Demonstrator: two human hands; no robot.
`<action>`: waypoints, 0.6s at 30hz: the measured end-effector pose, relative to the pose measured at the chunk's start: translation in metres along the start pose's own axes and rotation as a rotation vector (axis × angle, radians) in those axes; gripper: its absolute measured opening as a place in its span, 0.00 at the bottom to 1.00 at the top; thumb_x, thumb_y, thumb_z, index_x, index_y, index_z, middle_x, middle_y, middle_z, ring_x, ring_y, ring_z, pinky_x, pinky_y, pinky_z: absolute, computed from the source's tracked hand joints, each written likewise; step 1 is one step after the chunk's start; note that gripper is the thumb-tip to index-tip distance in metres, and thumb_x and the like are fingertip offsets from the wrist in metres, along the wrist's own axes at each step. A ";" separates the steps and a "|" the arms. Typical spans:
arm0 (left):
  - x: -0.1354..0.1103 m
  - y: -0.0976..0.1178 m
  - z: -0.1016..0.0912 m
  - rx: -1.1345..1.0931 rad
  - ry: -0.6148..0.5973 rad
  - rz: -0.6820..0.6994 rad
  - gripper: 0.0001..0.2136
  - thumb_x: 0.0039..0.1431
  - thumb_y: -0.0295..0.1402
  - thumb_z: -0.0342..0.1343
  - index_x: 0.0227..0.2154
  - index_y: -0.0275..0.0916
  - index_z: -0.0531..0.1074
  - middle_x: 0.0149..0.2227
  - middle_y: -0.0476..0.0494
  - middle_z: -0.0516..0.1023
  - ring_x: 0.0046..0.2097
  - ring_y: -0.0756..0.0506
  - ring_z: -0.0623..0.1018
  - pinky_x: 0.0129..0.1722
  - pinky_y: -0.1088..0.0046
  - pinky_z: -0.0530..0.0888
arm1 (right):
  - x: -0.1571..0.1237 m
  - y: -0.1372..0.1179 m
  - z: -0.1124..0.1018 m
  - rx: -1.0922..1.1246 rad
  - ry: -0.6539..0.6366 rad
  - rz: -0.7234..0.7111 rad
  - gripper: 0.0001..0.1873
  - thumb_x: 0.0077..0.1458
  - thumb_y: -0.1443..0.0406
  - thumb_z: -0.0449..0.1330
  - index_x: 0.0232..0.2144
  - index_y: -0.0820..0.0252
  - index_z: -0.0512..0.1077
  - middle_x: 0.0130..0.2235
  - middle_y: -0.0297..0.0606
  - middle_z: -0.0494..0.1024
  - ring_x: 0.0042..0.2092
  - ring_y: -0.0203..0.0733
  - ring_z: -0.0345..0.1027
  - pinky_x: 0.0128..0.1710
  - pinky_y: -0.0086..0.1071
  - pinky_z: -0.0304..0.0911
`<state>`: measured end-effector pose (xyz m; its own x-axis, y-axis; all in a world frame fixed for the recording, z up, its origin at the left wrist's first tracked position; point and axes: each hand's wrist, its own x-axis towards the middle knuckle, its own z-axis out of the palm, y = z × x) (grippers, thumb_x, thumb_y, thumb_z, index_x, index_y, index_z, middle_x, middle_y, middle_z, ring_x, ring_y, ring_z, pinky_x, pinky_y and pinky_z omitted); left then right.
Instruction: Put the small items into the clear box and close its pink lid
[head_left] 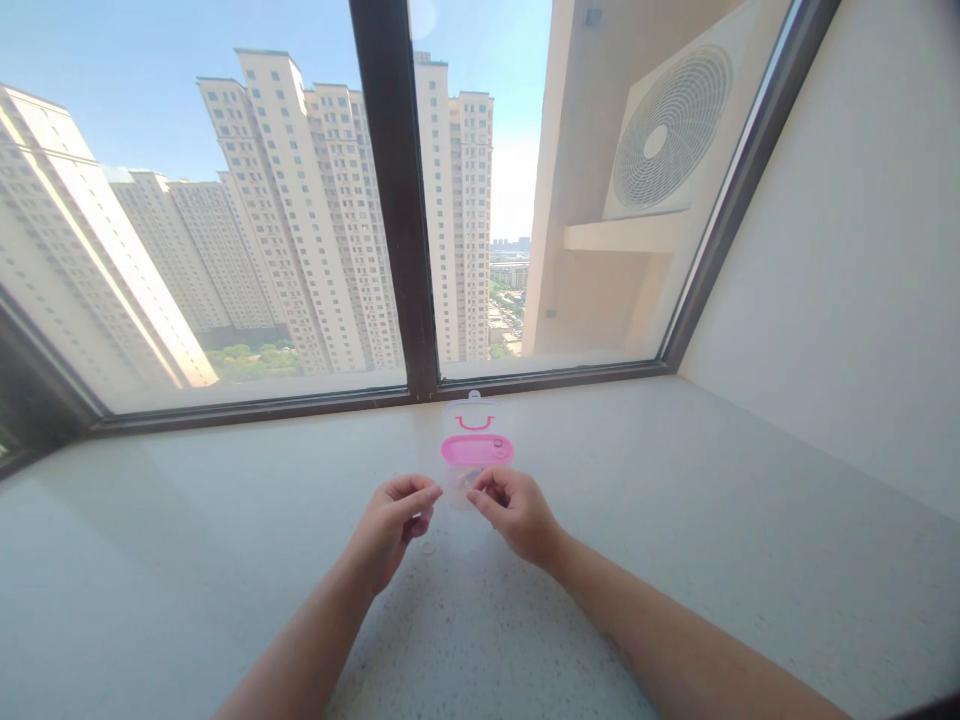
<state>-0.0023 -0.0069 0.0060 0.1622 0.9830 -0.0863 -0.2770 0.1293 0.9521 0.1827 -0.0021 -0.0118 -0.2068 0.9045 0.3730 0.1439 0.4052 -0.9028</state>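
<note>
A small clear plastic box with a pink rim [450,451] stands upright on the speckled pale sill. Its clear lid [453,412], with a pink handle, is raised at the back. Just in front of the box, on the left, my left hand [394,520] pinches thumb and fingertips together. Opposite it, my right hand [519,512] is also closed in a pinch and covers part of the box's front. A narrow gap separates the two hands. Anything between the fingertips is too small to make out. A small pale ring [427,548] lies on the sill beside my left hand.
The speckled sill [645,520] runs up to a dark-framed window [420,240] behind the box. A white wall [847,260] closes off the right side. Outside are tall buildings and an air-conditioner unit [667,130].
</note>
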 end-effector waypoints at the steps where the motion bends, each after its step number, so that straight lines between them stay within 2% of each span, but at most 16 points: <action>1: 0.000 0.000 0.000 0.000 -0.002 0.000 0.11 0.43 0.35 0.66 0.21 0.34 0.70 0.17 0.54 0.63 0.21 0.56 0.59 0.20 0.78 0.52 | 0.000 0.001 0.000 0.000 -0.001 0.001 0.08 0.51 0.63 0.59 0.27 0.63 0.69 0.19 0.26 0.59 0.21 0.30 0.49 0.21 0.26 0.46; 18: 0.000 -0.001 -0.001 -0.010 -0.018 0.000 0.10 0.44 0.34 0.66 0.22 0.35 0.70 0.16 0.55 0.62 0.20 0.56 0.58 0.20 0.78 0.51 | 0.000 0.004 0.000 -0.016 -0.004 -0.002 0.06 0.52 0.65 0.57 0.30 0.65 0.70 0.19 0.26 0.60 0.21 0.30 0.51 0.22 0.26 0.48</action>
<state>-0.0033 -0.0069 0.0042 0.1792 0.9805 -0.0805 -0.2868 0.1304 0.9491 0.1829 -0.0005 -0.0158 -0.2107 0.9032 0.3739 0.1587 0.4091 -0.8986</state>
